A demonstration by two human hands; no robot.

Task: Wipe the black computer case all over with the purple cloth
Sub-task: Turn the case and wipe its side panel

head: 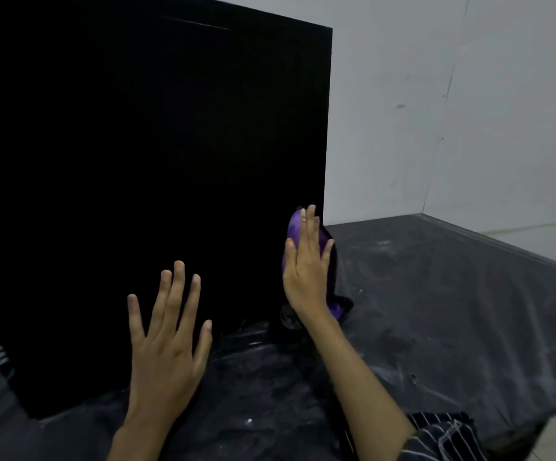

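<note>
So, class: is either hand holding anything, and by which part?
Nothing is gripped. The right hand presses the purple cloth against the black computer case with straight fingers; the left hand is open, empty.

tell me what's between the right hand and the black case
The purple cloth: the right hand presses it with straight fingers against the black computer case near its lower right edge, as the head view shows.

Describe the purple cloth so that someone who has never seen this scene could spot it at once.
Find the big black computer case standing on the dark plastic sheet. At the case's lower right edge, the right hand presses flat on the purple cloth. It is the only bright colour there, showing beside the fingers and below the wrist.
</note>
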